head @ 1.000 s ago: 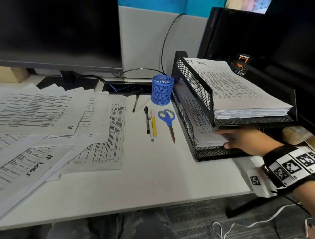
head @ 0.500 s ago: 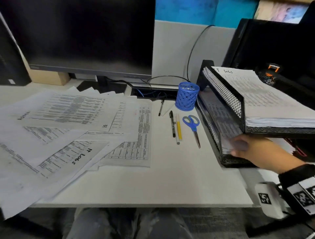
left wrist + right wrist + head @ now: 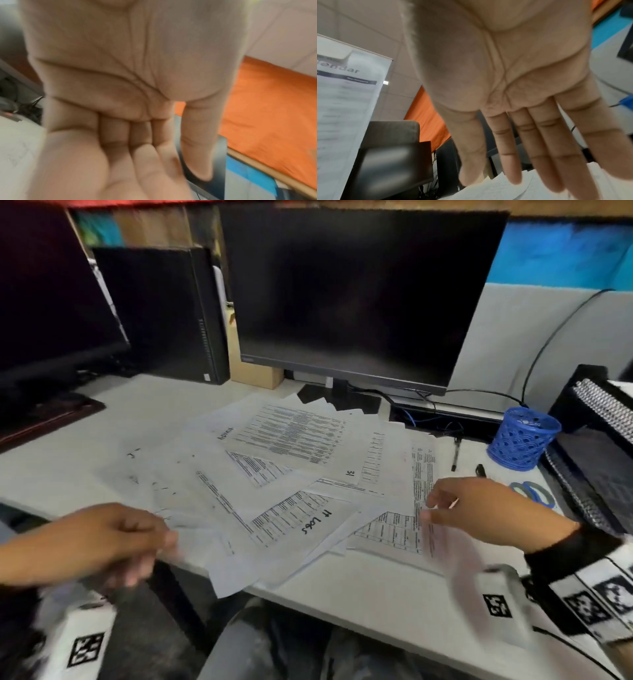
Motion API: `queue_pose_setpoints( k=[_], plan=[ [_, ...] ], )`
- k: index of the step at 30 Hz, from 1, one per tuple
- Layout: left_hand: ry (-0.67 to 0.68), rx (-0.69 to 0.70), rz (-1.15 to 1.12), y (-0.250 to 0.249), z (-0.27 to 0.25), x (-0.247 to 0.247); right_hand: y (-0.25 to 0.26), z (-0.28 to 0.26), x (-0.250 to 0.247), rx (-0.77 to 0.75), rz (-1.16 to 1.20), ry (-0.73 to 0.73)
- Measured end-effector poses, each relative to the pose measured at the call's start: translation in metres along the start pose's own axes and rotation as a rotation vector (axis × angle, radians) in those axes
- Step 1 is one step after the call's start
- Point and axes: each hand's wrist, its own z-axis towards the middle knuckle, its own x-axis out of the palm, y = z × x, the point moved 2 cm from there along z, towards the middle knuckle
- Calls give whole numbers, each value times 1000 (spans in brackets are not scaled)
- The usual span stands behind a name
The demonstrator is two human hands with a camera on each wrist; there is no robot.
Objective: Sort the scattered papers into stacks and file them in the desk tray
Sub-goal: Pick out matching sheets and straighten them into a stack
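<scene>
two bare hands, flat printed papers (image 3: 294, 474)

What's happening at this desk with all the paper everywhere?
A person is tidying loose printed sheets fanned across the white desk. Both hands, the left hand and the right hand, hover open at the pile's near edge, holding nothing. The black mesh tray waits at the right.

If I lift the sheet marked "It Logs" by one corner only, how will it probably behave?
The sheet looks like thin single paper, so it would probably droop, not stay flat. It lies tucked among other papers, so these may slide along with it. Part of the pile hangs over the desk edge, so loose pages might fall.
</scene>
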Motion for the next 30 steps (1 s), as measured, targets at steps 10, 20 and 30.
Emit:
queue_pose_setpoints(
  k=[10, 20, 30],
  plan=[
    [-316, -218, -1031, -22, 99, -18, 92, 151, 12, -142, -57, 20],
    [-397, -286, -731, -37, 152, -11, 170, 135, 50, -317, -291, 390],
    [-564, -248, -360, -27, 153, -14, 123, 200, -10, -103, -89, 20]
  ],
)
